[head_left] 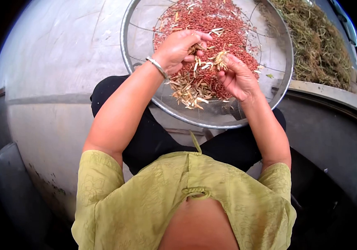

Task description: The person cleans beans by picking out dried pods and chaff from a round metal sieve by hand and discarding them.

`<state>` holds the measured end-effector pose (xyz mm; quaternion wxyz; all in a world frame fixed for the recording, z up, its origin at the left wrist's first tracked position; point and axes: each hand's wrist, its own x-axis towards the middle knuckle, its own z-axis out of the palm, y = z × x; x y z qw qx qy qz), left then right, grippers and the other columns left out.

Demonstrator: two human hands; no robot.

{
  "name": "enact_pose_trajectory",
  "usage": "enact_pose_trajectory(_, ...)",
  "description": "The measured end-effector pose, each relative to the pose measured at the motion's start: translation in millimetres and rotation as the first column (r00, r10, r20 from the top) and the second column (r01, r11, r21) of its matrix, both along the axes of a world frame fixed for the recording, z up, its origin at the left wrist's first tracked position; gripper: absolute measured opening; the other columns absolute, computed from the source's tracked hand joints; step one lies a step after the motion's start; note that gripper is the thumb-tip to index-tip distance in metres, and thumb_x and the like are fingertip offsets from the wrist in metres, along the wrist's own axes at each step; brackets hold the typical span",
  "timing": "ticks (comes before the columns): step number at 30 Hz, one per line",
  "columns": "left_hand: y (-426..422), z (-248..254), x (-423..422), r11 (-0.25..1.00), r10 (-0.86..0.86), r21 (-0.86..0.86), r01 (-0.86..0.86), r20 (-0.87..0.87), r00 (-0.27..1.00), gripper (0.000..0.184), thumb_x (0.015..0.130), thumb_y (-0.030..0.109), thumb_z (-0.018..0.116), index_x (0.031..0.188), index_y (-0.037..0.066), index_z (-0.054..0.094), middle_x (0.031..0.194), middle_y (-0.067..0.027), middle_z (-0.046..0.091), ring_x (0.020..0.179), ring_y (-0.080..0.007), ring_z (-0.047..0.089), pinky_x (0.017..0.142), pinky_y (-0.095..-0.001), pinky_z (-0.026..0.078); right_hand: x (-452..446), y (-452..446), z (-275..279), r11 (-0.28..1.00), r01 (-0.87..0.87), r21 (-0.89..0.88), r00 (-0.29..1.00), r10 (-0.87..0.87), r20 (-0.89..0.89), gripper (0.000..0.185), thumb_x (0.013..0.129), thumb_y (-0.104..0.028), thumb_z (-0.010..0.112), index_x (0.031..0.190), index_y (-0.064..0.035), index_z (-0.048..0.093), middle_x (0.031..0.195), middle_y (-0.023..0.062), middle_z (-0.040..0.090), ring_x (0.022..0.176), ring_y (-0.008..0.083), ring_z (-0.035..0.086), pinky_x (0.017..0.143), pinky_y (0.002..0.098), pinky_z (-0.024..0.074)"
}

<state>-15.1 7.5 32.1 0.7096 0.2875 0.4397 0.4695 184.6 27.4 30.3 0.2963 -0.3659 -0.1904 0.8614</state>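
Note:
A large round wire sieve (290, 66) with a metal rim rests across my knees, spread with red beans (211, 21). My left hand (180, 50), a bangle on its wrist, is curled around some dry husks (195, 48) over the middle of the sieve. Just to its right, my right hand (238, 77) pinches a clump of pale husks (219, 61) between thumb and fingers. The two hands are apart. Below them, a pile of loose husks (189, 92) lies on the near part of the mesh beside the beans.
At the upper right is a heap of dried plant stalks (315, 46) behind a pale ledge (328, 91). Grey concrete floor (70, 50) extends on the left. My dark-clad knees are under the sieve's near edge.

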Motion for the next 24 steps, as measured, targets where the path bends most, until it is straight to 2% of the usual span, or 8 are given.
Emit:
enact_pose_trajectory(4, -1.4, -11.6, 7.8, 0.999, -0.041, 0.017, 0.039, 0.118, 0.992, 0.034, 0.097, 0.026, 0.038, 0.106, 0.000, 0.056, 0.082, -0.0018, 0.055, 0.068, -0.0057, 0.052, 0.045, -0.0149, 0.037, 0.3, 4.1, -1.7, 1.000, -0.017, 0.004, 0.999, 0.017, -0.033, 0.014, 0.086, -0.008, 0.060, 0.098, -0.0023, 0.058, 0.089, 0.0042, 0.063, 0.072, 0.0102, 0.060, 0.060, 0.0212, 0.0533)
enact_pose_trajectory(6, -4.6, -13.4, 16.7, 0.994, -0.016, -0.105, 0.029, 0.125, 0.992, 0.041, 0.097, 0.035, 0.034, 0.104, 0.002, 0.057, 0.082, -0.0019, 0.056, 0.073, -0.0068, 0.055, 0.051, -0.0174, 0.045, -2.3, 8.2, 1.6, 0.987, -0.080, 0.138, 0.992, 0.065, 0.109, 0.012, 0.085, -0.008, 0.061, 0.096, -0.0027, 0.060, 0.086, 0.0051, 0.064, 0.069, 0.0106, 0.061, 0.058, 0.0213, 0.0532)
enact_pose_trajectory(8, -6.1, -19.0, 23.1, 0.992, 0.002, -0.123, 0.017, 0.156, 0.988, 0.047, 0.096, 0.045, 0.034, 0.101, 0.004, 0.057, 0.084, -0.0032, 0.057, 0.068, -0.0101, 0.055, 0.054, -0.0217, 0.045, -7.4, 8.1, 10.0, 0.975, -0.100, 0.199, 0.985, 0.069, 0.159, 0.011, 0.084, -0.009, 0.062, 0.092, -0.0017, 0.062, 0.082, 0.0057, 0.065, 0.065, 0.0100, 0.061, 0.055, 0.0212, 0.0524)
enact_pose_trajectory(10, -8.3, -21.7, 26.9, 0.982, 0.053, -0.189, 0.004, 0.298, 0.953, 0.045, 0.096, 0.045, 0.033, 0.103, 0.005, 0.053, 0.087, -0.0055, 0.059, 0.071, -0.0144, 0.057, 0.058, -0.0270, 0.048, -12.2, 8.9, 14.6, 0.834, -0.250, 0.493, 0.922, 0.050, 0.384, 0.013, 0.083, -0.009, 0.064, 0.093, 0.0000, 0.063, 0.080, 0.0053, 0.065, 0.063, 0.0088, 0.060, 0.054, 0.0205, 0.0511)
enact_pose_trajectory(11, -5.5, -32.7, 25.1, 0.985, 0.006, -0.162, 0.055, 0.354, 0.935, 0.048, 0.097, 0.042, 0.027, 0.108, 0.003, 0.052, 0.090, -0.0088, 0.061, 0.079, -0.0200, 0.060, 0.071, -0.0380, 0.053, -13.4, 10.2, 16.6, 0.750, -0.340, 0.568, 0.884, 0.048, 0.466, 0.016, 0.084, -0.009, 0.062, 0.098, 0.0003, 0.064, 0.081, 0.0052, 0.065, 0.063, 0.0080, 0.060, 0.054, 0.0208, 0.0505)
enact_pose_trajectory(14, -5.7, -38.7, 25.3, 0.994, -0.083, -0.026, 0.109, 0.486, 0.870, 0.047, 0.098, 0.040, 0.025, 0.109, 0.002, 0.051, 0.092, -0.0101, 0.060, 0.081, -0.0215, 0.060, 0.072, -0.0397, 0.053, -16.3, 8.1, 26.5, 0.628, -0.487, 0.607, 0.789, 0.018, 0.614, 0.020, 0.086, -0.007, 0.059, 0.104, -0.0004, 0.063, 0.080, 0.0060, 0.065, 0.063, 0.0087, 0.061, 0.054, 0.0214, 0.0504)
enact_pose_trajectory(18, -6.0, -18.1, 30.8, 0.982, 0.063, -0.184, 0.035, 0.499, 0.864, 0.048, 0.099, 0.038, 0.023, 0.107, 0.001, 0.052, 0.094, -0.0113, 0.060, 0.082, -0.0217, 0.061, 0.074, -0.0355, 0.054, -17.5, 0.4, 46.3, 0.511, -0.470, 0.720, 0.794, -0.113, 0.598, 0.021, 0.088, -0.001, 0.051, 0.106, -0.0007, 0.062, 0.081, 0.0066, 0.065, 0.069, 0.0117, 0.064, 0.059, 0.0233, 0.0551)
enact_pose_trajectory(24, -4.7, -22.1, 26.1, 0.981, -0.021, -0.155, 0.118, 0.518, 0.855, 0.048, 0.098, 0.038, 0.025, 0.109, 0.000, 0.052, 0.091, -0.0102, 0.061, 0.080, -0.0192, 0.062, 0.072, -0.0332, 0.055, -10.4, 6.3, 54.0, 0.489, -0.351, 0.798, 0.816, -0.259, 0.517, 0.018, 0.088, -0.001, 0.051, 0.102, -0.0007, 0.063, 0.084, 0.0071, 0.066, 0.075, 0.0128, 0.065, 0.061, 0.0235, 0.0562)
